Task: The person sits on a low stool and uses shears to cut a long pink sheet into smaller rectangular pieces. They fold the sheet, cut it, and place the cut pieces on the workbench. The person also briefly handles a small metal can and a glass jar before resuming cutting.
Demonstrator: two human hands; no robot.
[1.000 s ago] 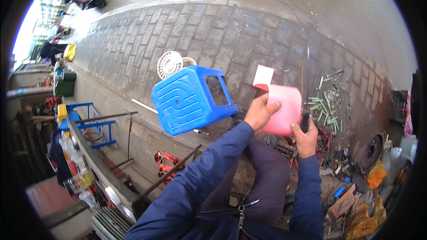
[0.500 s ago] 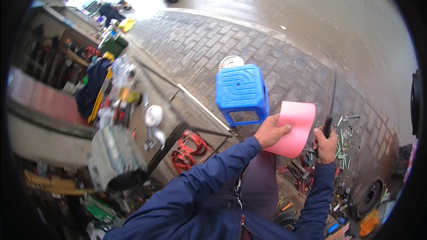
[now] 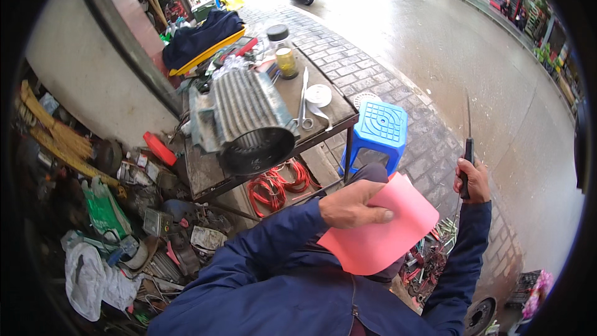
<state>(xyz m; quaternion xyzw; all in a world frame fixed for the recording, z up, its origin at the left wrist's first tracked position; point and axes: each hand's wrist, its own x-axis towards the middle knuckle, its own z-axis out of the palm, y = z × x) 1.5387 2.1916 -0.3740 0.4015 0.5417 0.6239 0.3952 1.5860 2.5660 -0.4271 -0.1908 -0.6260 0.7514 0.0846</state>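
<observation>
My left hand (image 3: 356,205) pinches a pink flexible sheet (image 3: 388,236) by its upper left part, the thumb lying on top. The sheet bows slightly and hangs over my lap. Out to the right, my right hand (image 3: 475,182) is wrapped round the black handle of a tool with a long thin shaft (image 3: 469,143). The shaft points up and away, apart from the sheet; its exact kind I cannot make out.
A ribbed grey motor housing (image 3: 249,112) stands on a worn metal table (image 3: 333,126) at left, near scissors (image 3: 303,107), a white tape roll (image 3: 319,95) and a lidded jar (image 3: 283,53). Red cable (image 3: 268,191) lies underneath. Beyond the sheet stands a blue stool (image 3: 380,126). Scrap crowds the lower left.
The view has swung left, bringing the table and motor housing further into sight. The pink sheet has turned and now lies flatter and lower. Both hands keep their grips.
</observation>
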